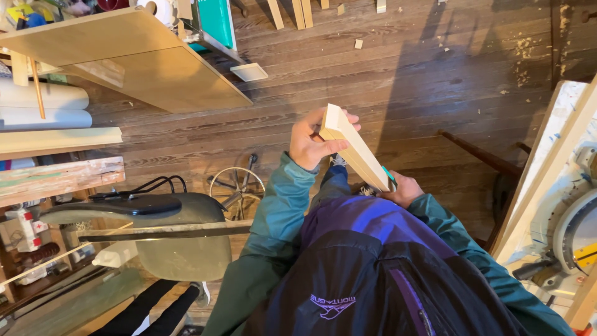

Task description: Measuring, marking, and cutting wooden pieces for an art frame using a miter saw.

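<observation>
Fingers (348, 118) of the left hand (309, 144): curled over the far end of a pale wood board (354, 149), thumb on the near face, closed tight on it. Right hand (403, 188): wrapped about the board's near, lower end; a small teal object (389, 177) shows at that grip, kind not discernible.

Board: held in mid-air above the dark plank floor (423, 74), slanting from far-left down to near-right, narrow edge uppermost, both ends gripped and the middle span bare between the hands.

Open room: floor far of the board bare but for scattered wood offcuts (358, 43). Left: a tan panel (137, 62) on edge, well apart from the board. Near-left: a grey-green chair (174, 242) with a wire wheel (236, 186) just beyond it, near the left elbow. Right: a dark rail (479, 152), then a mitre saw (575, 230) on a paint-flecked bench (559, 124), near the right sleeve.
</observation>
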